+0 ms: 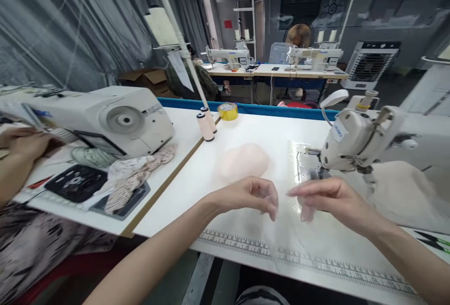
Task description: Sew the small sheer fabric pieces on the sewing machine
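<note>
My left hand (255, 196) hovers over the front of the white table with fingers curled inward; a faint clear strand or film seems to hang below it, too blurred to name. Opposite it, my right hand (325, 197) has its index finger stretched toward the left and the other fingers lower and smeared by motion. A small gap separates the two hands. Behind my left hand lies a pale pink fabric piece (244, 162), blurred. My right hand is in front of the sewing machine (346, 138), near its needle plate area.
A ruler strip (298, 259) runs along the front edge. Pink thread cones (206, 127) and yellow tape (228, 111) stand at the back left. Pale fabric (401, 190) lies under the machine arm. At left, a co-worker's hand (26, 145) is at another sewing machine (123, 119).
</note>
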The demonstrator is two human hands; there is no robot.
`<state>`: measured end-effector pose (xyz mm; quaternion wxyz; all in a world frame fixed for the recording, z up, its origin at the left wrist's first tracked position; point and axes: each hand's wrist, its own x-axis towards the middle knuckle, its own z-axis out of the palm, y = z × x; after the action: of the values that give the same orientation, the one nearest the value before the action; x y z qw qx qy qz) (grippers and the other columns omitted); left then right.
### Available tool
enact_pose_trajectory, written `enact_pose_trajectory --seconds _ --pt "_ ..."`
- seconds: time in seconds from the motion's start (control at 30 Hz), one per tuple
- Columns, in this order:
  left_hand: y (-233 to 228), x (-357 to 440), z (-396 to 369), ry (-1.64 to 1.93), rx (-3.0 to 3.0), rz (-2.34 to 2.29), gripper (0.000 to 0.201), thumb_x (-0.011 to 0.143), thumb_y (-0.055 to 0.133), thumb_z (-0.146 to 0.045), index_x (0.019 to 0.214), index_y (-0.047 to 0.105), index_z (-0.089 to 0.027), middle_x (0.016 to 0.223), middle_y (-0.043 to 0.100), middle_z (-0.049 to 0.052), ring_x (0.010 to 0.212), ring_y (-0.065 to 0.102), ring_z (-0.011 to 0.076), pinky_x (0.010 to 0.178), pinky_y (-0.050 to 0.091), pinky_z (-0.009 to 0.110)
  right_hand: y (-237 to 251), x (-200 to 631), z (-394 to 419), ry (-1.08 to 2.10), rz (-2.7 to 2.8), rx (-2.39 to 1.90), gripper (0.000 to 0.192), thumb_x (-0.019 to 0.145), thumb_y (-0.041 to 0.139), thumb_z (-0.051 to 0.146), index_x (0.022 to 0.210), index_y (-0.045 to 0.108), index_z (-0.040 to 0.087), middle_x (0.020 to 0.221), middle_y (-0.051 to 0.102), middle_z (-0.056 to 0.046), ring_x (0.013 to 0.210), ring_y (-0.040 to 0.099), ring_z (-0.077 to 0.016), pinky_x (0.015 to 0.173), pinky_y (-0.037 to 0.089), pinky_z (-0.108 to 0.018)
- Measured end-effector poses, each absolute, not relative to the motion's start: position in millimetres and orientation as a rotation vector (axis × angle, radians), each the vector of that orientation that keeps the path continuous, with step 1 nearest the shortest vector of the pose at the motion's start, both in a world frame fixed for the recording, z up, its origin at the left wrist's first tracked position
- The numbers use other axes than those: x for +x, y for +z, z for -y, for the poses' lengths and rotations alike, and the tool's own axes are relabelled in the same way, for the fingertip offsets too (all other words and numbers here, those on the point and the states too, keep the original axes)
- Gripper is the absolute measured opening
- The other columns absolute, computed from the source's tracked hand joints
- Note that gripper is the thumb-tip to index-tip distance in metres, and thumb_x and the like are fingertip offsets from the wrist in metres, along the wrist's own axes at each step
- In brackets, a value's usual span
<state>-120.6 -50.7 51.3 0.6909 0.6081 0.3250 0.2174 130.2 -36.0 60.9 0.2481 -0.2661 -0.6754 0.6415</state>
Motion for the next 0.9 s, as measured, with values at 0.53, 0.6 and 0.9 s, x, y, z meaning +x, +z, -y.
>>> enact_pose_trajectory --seconds 0.53,0.6,0.9 --pt "32 -188 -31 0.798 1.641 -1.977 0.024 0.087 0.047 -0.031 0.095 0.066 -0.018 0.074 0.065 0.003 0.059 0.06 0.0147 0.053 0.043 0.024 31 19 -79 1.415 2.046 -1.103 0.073 0.067 0.043 0.006 0.14 0.043 0.014 0.047 0.054 0.006 0.046 0.052 -0.0121 0.051 0.046 -0.024" --pt "24 -187 -27 0.732 1.728 -2.12 0.024 0.086 0.049 -0.03 0.103 0.065 -0.022 0.083 0.068 0.003 0.079 0.064 0.0211 0.065 0.046 0.029 25 20 -82 1.366 2.104 -1.149 0.07 0.068 0.043 0.006 0.138 0.046 0.015 0.044 0.05 0.007 0.045 0.05 -0.0118 0.05 0.045 -0.024" --pt "36 -175 -11 0.438 2.135 -2.409 0.047 0.088 0.036 -0.016 0.134 0.047 -0.019 0.125 0.058 0.014 0.116 0.052 0.0328 0.087 0.044 0.045 16 37 -72 0.865 2.281 -1.187 0.062 0.071 0.046 0.003 0.131 0.052 0.015 0.139 0.048 -0.012 0.11 0.058 -0.026 0.092 0.046 -0.039"
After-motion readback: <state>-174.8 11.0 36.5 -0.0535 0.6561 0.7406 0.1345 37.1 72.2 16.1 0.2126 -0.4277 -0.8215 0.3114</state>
